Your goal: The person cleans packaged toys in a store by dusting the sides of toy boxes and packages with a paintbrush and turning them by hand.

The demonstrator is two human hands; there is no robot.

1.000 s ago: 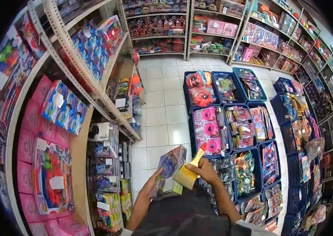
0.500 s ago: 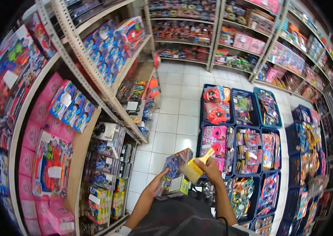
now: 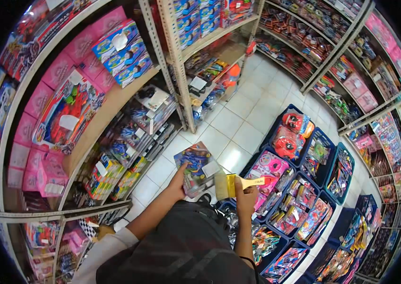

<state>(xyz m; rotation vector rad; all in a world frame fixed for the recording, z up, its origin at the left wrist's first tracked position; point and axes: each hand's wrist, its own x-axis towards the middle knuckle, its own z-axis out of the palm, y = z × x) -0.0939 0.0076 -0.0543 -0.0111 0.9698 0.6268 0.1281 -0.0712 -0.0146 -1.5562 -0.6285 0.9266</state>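
Observation:
My left hand (image 3: 177, 182) grips a toy package (image 3: 194, 162) by its lower left edge, with the thumb on its front. The package has a dark, colourful printed picture and a pale label on its right side. In my right hand (image 3: 246, 198) is a wide paintbrush (image 3: 250, 181) with a pale yellow handle, a bright yellow band and light bristles. Its bristles point left, close to the package's lower right edge; whether they touch it I cannot tell. Both hands are in front of the dark clothing on my body.
Toy boxes fill the left shelf (image 3: 110, 111), and pink boxes (image 3: 30, 128) stand there too. Blue crates (image 3: 270, 147) of packaged toys cover the floor to the right. White floor tiles (image 3: 226, 120) lie ahead. More stocked shelves line the back and right.
My view has swung left. The package now shows its broad printed face and is tilted differently. The brush has turned from slanting downward to nearly level, its bristles pointing left.

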